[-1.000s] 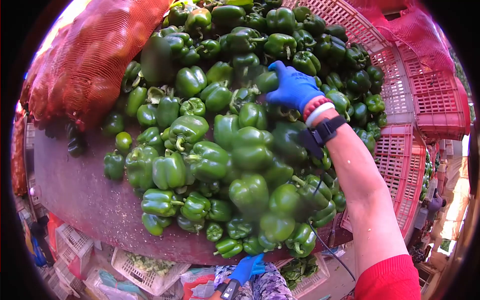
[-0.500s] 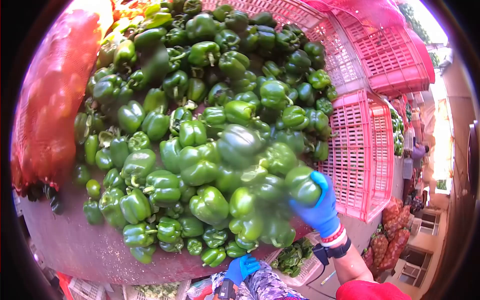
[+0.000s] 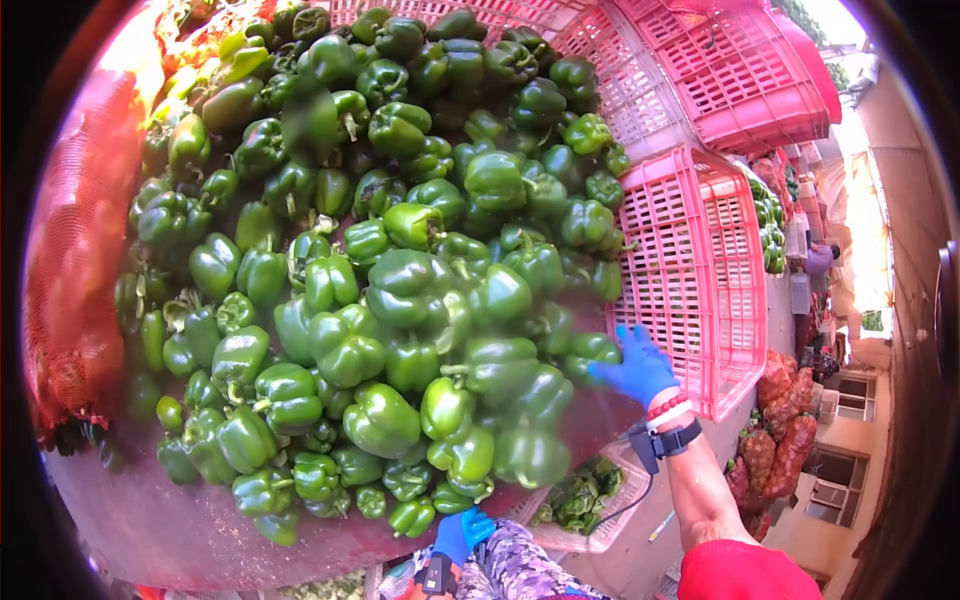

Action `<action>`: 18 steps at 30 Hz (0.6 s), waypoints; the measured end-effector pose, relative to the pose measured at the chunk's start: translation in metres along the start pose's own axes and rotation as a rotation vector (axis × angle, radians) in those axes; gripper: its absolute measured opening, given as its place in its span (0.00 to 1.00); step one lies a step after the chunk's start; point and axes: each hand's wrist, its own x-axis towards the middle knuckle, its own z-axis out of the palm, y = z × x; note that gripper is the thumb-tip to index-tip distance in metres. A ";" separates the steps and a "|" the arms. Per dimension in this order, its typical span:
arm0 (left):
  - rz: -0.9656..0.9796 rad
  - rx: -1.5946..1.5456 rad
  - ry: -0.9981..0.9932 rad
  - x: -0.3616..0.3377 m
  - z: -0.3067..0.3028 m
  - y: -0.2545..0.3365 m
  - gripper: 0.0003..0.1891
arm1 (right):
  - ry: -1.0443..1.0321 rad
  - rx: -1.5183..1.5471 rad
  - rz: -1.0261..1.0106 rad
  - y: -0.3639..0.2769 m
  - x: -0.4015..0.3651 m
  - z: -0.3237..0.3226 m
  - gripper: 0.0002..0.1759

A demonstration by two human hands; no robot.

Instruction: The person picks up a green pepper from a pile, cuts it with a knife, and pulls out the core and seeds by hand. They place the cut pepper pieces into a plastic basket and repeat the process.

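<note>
A heap of green bell peppers [image 3: 380, 420] covers much of the reddish tabletop [image 3: 130, 515]. At the heap's right side is my right hand [image 3: 640, 368] in a blue glove, open with fingers apart. Its fingertips are right at a green bell pepper [image 3: 592, 355] and close to the pink crate [image 3: 668, 270]. Down at the table's near edge, my left hand [image 3: 464, 532], also blue-gloved, rests by my patterned clothing, fingers stretched out and holding nothing. Just above it lies a small bell pepper [image 3: 411, 517].
Red mesh sacks [image 3: 85, 250] stand along the left. More pink crates [image 3: 735, 75] are stacked at the back right. A crate of leafy greens [image 3: 605, 535] sits below the table edge, and filled sacks [image 3: 790, 440] lie beyond. A person [image 3: 822, 258] is in the distance.
My right hand has let go of the bell pepper it held, and its fingers have spread. The view has shifted, so the heap appears farther left. My left hand stays near the table edge.
</note>
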 end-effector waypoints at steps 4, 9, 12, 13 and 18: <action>0.079 -0.009 0.010 0.016 -0.021 -0.016 0.18 | 0.669 0.286 -0.461 -0.070 0.051 -0.062 0.51; 0.317 0.070 -0.252 0.058 -0.083 -0.047 0.18 | 0.532 0.239 -0.563 -0.199 0.149 -0.118 0.52; 0.239 0.291 0.319 -0.014 0.043 -0.014 0.17 | 0.352 0.162 -0.379 -0.220 0.164 -0.120 0.55; 0.253 0.299 0.330 -0.016 0.047 -0.013 0.17 | 0.366 0.163 -0.399 -0.215 0.164 -0.116 0.54; 0.192 0.228 0.424 -0.023 0.060 0.003 0.18 | 0.217 0.544 -0.653 -0.161 0.119 -0.091 0.41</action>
